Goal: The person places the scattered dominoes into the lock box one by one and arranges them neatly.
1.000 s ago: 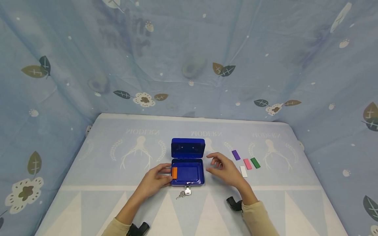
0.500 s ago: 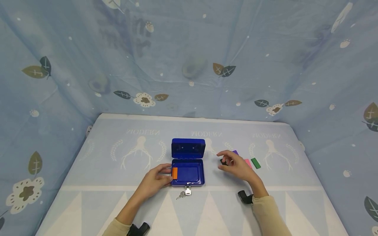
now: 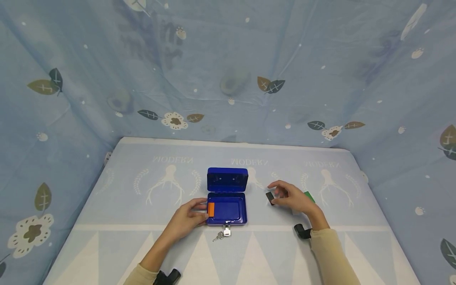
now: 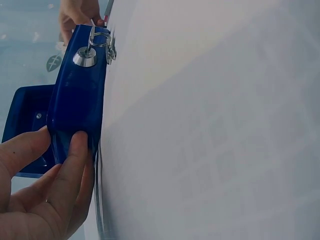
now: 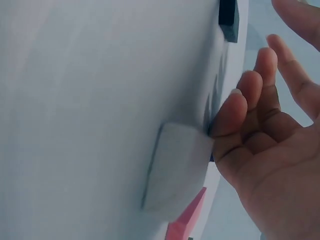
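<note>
A blue metal cash box (image 3: pixel 228 209) stands with its lid raised. An orange block (image 3: pixel 211 209) lies inside at its left wall. My left hand (image 3: pixel 184 217) holds the box's left side; in the left wrist view, fingers (image 4: pixel 77 145) press on its end wall. To the box's right, my right hand (image 3: pixel 293 196) hovers over the blocks, fingers loosely bent and holding nothing. A black block (image 3: pixel 270 198) lies by its thumb and, in the right wrist view, stands apart from the fingers (image 5: pixel 231 112). A white block (image 5: pixel 180 167) and a pink block (image 5: pixel 187 220) lie beneath this hand.
A green block (image 3: pixel 309 195) lies behind the right hand, partly covered. At the box's front, a key sits in the lock (image 3: pixel 227 230) with a spare key (image 3: pixel 218 236) hanging on the ring. A patterned blue curtain (image 3: pixel 228 79) stands behind the table.
My right hand has moved right, away from the box and over the blocks. The black block has come into view, while the purple and pink ones are now covered. My left hand stays put.
</note>
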`<state>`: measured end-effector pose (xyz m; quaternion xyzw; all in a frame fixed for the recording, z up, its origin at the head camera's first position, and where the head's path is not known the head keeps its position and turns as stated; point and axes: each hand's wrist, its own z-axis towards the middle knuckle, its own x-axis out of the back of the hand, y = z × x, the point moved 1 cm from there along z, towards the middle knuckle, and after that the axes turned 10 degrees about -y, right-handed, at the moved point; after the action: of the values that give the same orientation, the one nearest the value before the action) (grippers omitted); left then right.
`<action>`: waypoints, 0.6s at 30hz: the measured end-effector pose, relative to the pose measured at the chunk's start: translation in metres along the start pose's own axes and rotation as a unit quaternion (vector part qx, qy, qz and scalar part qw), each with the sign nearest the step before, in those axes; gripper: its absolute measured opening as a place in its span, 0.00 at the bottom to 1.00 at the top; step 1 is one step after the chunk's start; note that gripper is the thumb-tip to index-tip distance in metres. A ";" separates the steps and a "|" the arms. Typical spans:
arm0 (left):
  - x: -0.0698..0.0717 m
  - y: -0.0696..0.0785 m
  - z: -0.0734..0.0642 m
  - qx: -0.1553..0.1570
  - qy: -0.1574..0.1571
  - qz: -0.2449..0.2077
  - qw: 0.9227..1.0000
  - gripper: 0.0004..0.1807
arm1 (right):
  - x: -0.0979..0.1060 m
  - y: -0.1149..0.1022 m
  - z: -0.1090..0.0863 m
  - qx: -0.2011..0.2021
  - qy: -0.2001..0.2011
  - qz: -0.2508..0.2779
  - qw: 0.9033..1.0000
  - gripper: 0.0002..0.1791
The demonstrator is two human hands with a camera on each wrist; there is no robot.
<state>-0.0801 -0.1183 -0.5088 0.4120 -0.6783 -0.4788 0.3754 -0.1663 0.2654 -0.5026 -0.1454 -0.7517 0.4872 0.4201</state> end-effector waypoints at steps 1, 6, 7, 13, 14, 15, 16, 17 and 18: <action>0.000 0.000 0.000 0.000 -0.001 -0.002 1.000 0.28 | 0.001 0.003 0.000 0.003 -0.003 0.002 1.000 0.25; 0.000 0.000 0.000 0.000 0.000 -0.001 1.000 0.28 | 0.003 0.008 0.000 0.015 -0.019 0.009 1.000 0.24; 0.000 0.000 0.000 0.000 0.001 0.000 1.000 0.28 | 0.003 0.008 0.000 0.017 -0.021 0.008 1.000 0.24; 0.000 0.000 0.001 0.000 0.001 0.000 1.000 0.29 | 0.003 0.011 0.002 0.009 -0.039 0.001 0.999 0.25; 0.000 0.000 0.001 0.000 0.001 0.000 1.000 0.29 | 0.003 0.012 0.003 0.007 -0.043 0.000 0.999 0.25; 0.000 0.000 0.001 0.000 0.001 0.000 1.000 0.29 | 0.003 0.012 0.003 0.006 -0.045 -0.004 0.999 0.25; 0.000 0.000 0.001 0.000 0.001 0.000 1.000 0.29 | 0.003 0.013 0.003 0.007 -0.047 -0.007 0.999 0.25; 0.000 0.000 0.001 0.000 0.001 0.000 1.000 0.29 | 0.003 0.012 0.003 0.006 -0.050 -0.011 0.999 0.25; 0.000 -0.001 0.001 0.000 0.000 -0.001 1.000 0.29 | 0.003 0.012 0.003 0.006 -0.052 -0.016 0.999 0.25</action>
<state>-0.0807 -0.1177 -0.5097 0.4127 -0.6780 -0.4787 0.3752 -0.1726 0.2709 -0.5122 -0.1059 -0.7717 0.4919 0.3890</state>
